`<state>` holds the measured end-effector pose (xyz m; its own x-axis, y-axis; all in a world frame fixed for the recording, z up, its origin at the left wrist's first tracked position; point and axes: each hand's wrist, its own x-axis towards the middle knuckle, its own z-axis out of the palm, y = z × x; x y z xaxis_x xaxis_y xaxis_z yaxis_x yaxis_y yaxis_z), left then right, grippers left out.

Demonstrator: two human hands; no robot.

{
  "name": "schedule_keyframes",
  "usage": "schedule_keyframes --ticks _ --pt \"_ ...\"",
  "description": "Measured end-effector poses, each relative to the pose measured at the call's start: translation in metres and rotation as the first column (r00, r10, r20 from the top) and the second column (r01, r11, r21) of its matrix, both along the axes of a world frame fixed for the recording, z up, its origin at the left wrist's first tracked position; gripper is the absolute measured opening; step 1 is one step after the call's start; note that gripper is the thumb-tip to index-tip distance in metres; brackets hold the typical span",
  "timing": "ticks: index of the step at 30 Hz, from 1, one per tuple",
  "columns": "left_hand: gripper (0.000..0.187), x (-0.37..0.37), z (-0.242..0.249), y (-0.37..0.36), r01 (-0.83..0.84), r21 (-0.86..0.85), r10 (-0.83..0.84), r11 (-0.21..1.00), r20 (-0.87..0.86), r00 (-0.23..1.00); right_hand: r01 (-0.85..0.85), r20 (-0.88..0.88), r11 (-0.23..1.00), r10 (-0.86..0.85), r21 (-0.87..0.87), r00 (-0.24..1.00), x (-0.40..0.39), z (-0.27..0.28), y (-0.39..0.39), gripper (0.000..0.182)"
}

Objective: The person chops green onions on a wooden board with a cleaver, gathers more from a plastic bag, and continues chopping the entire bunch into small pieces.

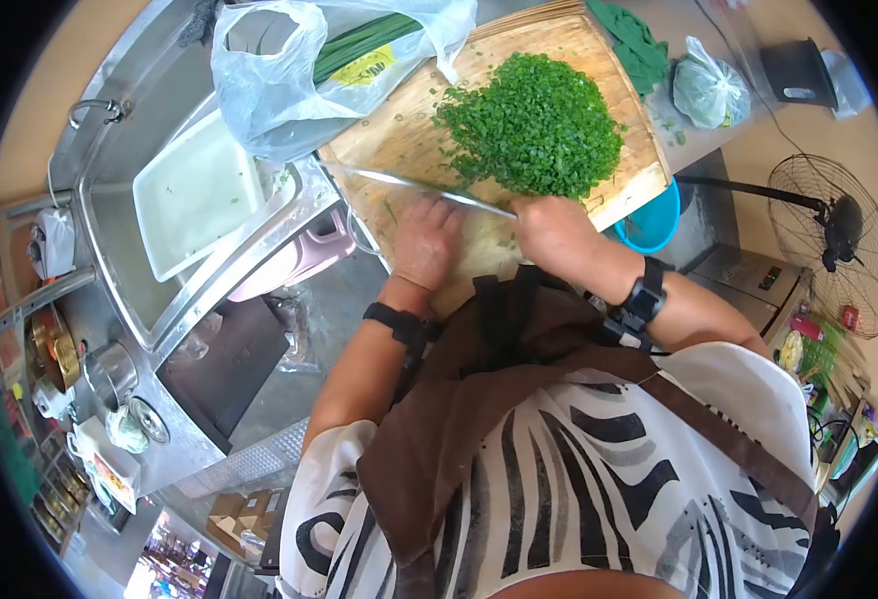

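My right hand (556,235) is wrapped around the handle of a long kitchen knife (409,184). Its blade points left across the wooden cutting board (354,150), near the edge closest to my body. Beside the blade, my left hand (426,245) is closed, fingers bent together with the knuckles right at the steel; whatever lies under them is hidden. A big heap of finely chopped green onions (544,125) covers the right half of the board, beyond the knife. Small green bits are scattered over the wood.
Left of the board, a plastic bag (269,90) holds long green onion stalks (364,48). A white tub (199,195) sits in the metal sink (109,215). Right lie a green cloth (633,45), a tied bag (708,90), a blue bucket (653,222) and a fan (843,230).
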<state>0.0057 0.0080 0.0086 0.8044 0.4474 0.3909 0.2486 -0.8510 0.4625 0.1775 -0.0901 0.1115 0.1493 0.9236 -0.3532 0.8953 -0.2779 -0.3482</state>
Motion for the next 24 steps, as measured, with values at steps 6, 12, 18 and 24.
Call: schedule_keyframes --ticks 6,12,18,24 --pt "0.025 -0.002 0.0 0.001 0.027 0.051 -0.03 0.998 0.045 0.999 0.057 -0.011 0.997 -0.057 0.058 0.998 0.007 0.004 -0.014 0.017" --pt "0.025 -0.006 -0.005 -0.005 0.034 -0.005 -0.034 0.999 0.046 0.998 0.007 0.012 0.999 -0.007 -0.041 1.0 0.004 0.024 -0.034 0.014" --pt "0.024 -0.01 -0.001 -0.003 0.046 -0.042 -0.043 0.998 0.058 0.997 0.026 -0.024 1.0 -0.026 -0.004 0.999 -0.012 -0.002 0.012 0.016" --pt "0.027 -0.007 -0.001 -0.007 0.021 -0.053 -0.018 0.998 0.054 0.998 0.084 -0.095 0.996 -0.081 0.027 0.992 0.005 0.013 -0.015 0.021"
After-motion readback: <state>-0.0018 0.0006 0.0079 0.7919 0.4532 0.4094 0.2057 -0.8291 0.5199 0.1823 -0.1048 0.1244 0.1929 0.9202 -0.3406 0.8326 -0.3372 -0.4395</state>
